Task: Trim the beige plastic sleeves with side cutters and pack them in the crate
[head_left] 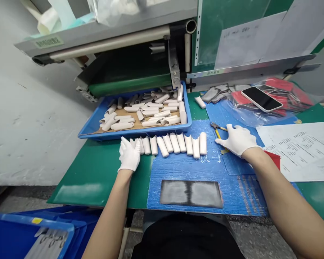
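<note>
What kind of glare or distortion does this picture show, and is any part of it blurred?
In the head view, a pale glare patch lies on the green mat, the wide lens curves the scene toward the edges and stretches the blue crate at lower left, and the white tubes look sharp, with no clear blur.

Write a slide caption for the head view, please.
Gloved left hand at a row of white tubes, right hand on pliers, blue tray behind.

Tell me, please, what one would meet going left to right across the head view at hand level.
Green bench mat → gloved left hand → white tube pieces → gloved right hand → printed paper sheets
</note>
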`<act>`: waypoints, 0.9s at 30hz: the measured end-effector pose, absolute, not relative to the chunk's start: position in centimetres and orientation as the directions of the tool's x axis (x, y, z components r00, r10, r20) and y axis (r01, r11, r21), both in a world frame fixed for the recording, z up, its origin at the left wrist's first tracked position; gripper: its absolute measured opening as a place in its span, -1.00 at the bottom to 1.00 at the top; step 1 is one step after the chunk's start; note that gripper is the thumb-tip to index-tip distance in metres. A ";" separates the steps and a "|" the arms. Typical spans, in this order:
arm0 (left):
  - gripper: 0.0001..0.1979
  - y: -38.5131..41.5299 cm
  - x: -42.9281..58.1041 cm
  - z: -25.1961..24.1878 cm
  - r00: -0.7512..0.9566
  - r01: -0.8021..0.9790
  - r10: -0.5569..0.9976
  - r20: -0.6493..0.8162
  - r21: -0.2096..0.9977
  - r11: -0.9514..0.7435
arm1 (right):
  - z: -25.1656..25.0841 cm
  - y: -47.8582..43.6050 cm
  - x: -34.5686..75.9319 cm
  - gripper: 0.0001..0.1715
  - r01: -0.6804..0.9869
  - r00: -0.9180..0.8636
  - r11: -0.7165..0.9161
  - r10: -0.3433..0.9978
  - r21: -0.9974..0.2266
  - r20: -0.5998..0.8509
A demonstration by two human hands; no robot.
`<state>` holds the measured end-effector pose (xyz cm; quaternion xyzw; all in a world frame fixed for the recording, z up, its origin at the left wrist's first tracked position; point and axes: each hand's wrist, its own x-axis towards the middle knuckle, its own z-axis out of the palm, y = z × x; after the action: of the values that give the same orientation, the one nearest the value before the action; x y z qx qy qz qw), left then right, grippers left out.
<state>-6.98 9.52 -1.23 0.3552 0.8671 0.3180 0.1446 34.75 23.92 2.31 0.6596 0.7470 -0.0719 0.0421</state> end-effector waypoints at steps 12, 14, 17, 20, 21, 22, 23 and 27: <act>-0.15 10.0 -7.7 -3.3 -0.675 0.631 0.730 0.110 0.600 0.493 | 0.8 23.5 33.3 -0.46 0.976 0.022 -0.065 0.978 -0.206 -0.206; -0.17 10.0 -7.0 -3.1 -0.649 0.694 0.736 0.192 0.546 0.470 | 0.6 24.4 34.0 -0.47 0.951 0.032 -0.098 0.974 -0.292 -0.222; -0.26 9.6 -6.7 -1.7 -0.563 0.819 0.711 0.421 0.401 0.411 | 0.9 25.3 34.9 -0.46 0.899 0.004 -0.108 0.971 -0.425 -0.237; -0.41 10.8 -7.9 1.8 -0.398 0.916 0.722 0.566 0.206 0.343 | 1.6 25.0 35.0 -0.45 0.869 -0.033 -0.065 0.982 -0.491 -0.188; -0.46 12.1 -8.4 3.3 -0.324 0.944 0.768 0.553 0.132 0.302 | 1.9 24.8 34.9 -0.45 0.858 -0.054 -0.041 0.984 -0.512 -0.170; -0.48 13.8 -8.9 4.9 -0.206 0.976 0.860 0.466 0.030 0.218 | 2.1 24.5 34.7 -0.46 0.848 -0.076 -0.020 0.985 -0.529 -0.158; -0.47 15.9 -9.3 6.4 -0.128 0.989 0.912 0.391 -0.019 0.147 | 2.3 24.3 34.5 -0.47 0.840 -0.096 -0.002 0.984 -0.543 -0.151; -0.13 25.5 -9.6 10.1 0.073 0.992 0.997 0.027 -0.105 -0.069 | 2.2 23.9 33.9 -0.50 0.823 -0.126 0.025 0.982 -0.568 -0.139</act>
<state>-9.62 25.52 10.08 0.7307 0.6805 -0.0259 -0.0478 33.94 23.94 2.20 0.6442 0.7005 -0.2691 -0.1480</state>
